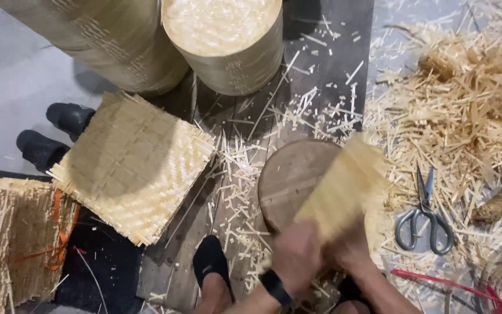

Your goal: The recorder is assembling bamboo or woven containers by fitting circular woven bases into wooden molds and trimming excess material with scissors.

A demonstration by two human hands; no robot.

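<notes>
Left hand (295, 251): clasps mat (344, 186), blurred.
Right hand (352, 249): clasps same mat.
Block (289, 177): under mat.
Scissors (424, 218): right of grip.

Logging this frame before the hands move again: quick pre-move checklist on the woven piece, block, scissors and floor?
1. Hold on the woven bamboo piece: left hand and right hand both at its lower end. Ok, though motion blur hides the finger positions.
2. Support: round wooden block sits under the piece, on the dark plank floor. Ok.
3. Scissors: lying on the floor to the right, out of either hand. Ok.
4. Floor around the block: strewn with bamboo offcuts. Not ok.
5. Square woven mat: lies left, apart from the hands. Ok.
6. Piece's edge condition: cannot tell, blurred.
</notes>
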